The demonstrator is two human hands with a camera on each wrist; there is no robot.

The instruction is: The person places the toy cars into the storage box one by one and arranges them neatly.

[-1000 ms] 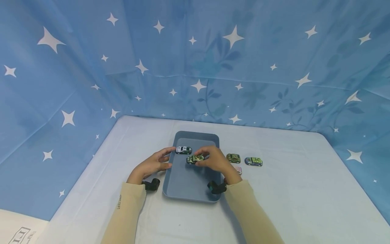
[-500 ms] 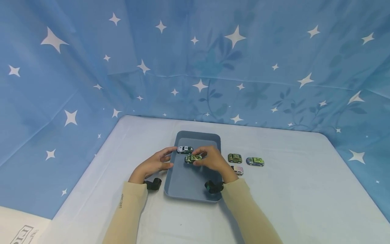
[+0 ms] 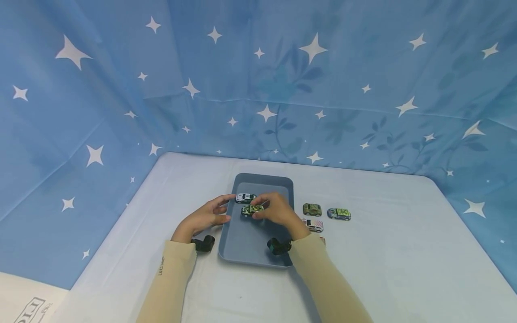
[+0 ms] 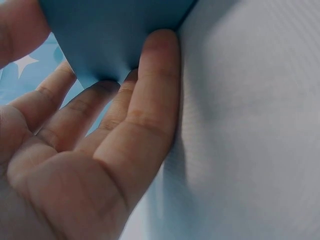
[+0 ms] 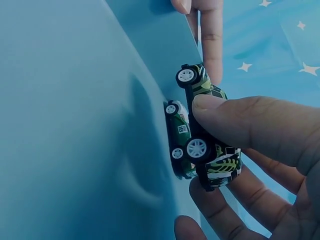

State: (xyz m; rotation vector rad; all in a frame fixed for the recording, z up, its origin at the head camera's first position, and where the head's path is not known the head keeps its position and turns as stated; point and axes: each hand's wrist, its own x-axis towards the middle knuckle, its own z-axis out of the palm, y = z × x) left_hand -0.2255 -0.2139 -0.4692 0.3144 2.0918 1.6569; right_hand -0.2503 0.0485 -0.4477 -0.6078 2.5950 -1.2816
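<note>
My right hand (image 3: 278, 210) pinches a green camouflage toy car (image 5: 209, 117) between thumb and fingers over the blue-grey tray (image 3: 242, 251). Close beside it, a white-and-green toy car (image 3: 245, 198) stands inside the tray near its left wall. My left hand (image 3: 206, 218) holds that wall, fingers against the outer face and the thumb at the rim. In the left wrist view, the little finger (image 4: 155, 85) lies along the tablecloth, its tip on the tray wall (image 4: 110, 40).
To the right of the tray stand a dark green camouflage car (image 3: 312, 209), a blue-and-lime car (image 3: 339, 214) and a white-and-pink car (image 3: 314, 225). Another small car (image 3: 322, 241) is mostly behind the right sleeve. A blue star-patterned curtain (image 3: 343, 80) rises behind the table.
My right hand has carried the camouflage car slightly left, nearer the tray's left wall. More of the white-and-pink car now shows past the forearm. The left hand stays at the tray wall.
</note>
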